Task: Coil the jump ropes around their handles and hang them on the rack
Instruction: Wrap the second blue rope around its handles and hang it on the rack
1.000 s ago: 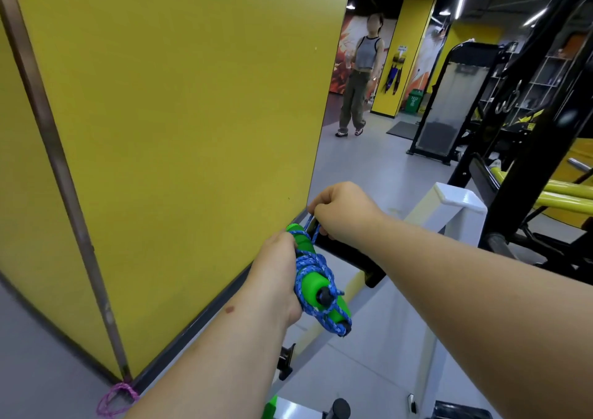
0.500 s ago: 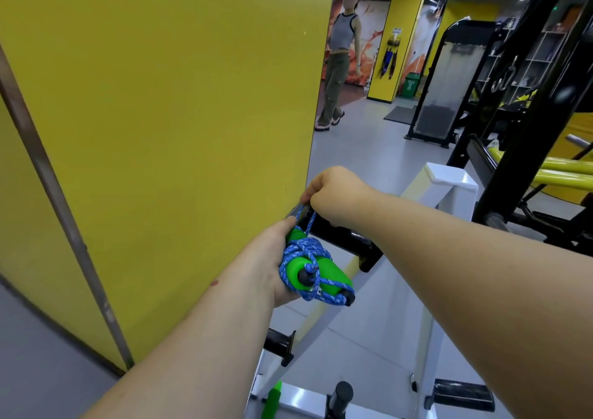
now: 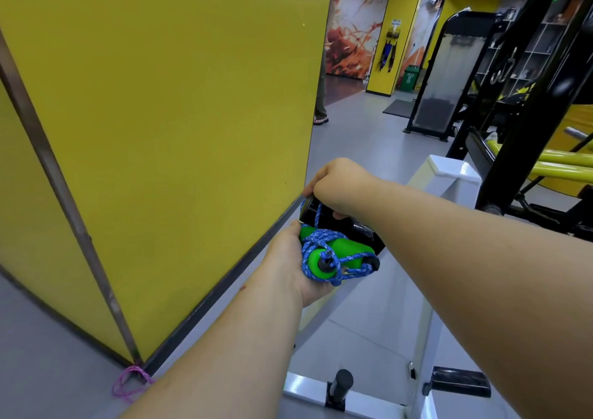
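A jump rope with green handles (image 3: 333, 251) has blue cord (image 3: 324, 237) coiled around them. My left hand (image 3: 295, 261) grips this bundle from the left side. A loop of the blue cord runs up over the end of a black peg (image 3: 349, 226) on the white rack (image 3: 449, 174). My right hand (image 3: 340, 184) sits just above the peg's end, fingers curled, pinching that loop at the peg. The fingertips are hidden behind the hand.
A big yellow pillar (image 3: 179, 130) stands close on the left. A pink rope (image 3: 131, 383) lies on the floor at its corner. Another short black peg (image 3: 340, 383) sticks up from the rack's lower bar. Black and yellow gym machines (image 3: 529, 130) stand on the right.
The green bundle has turned flatter and dropped under the peg. My right hand has drawn the cord loop up over the peg's end. The person in the background has walked behind the pillar.
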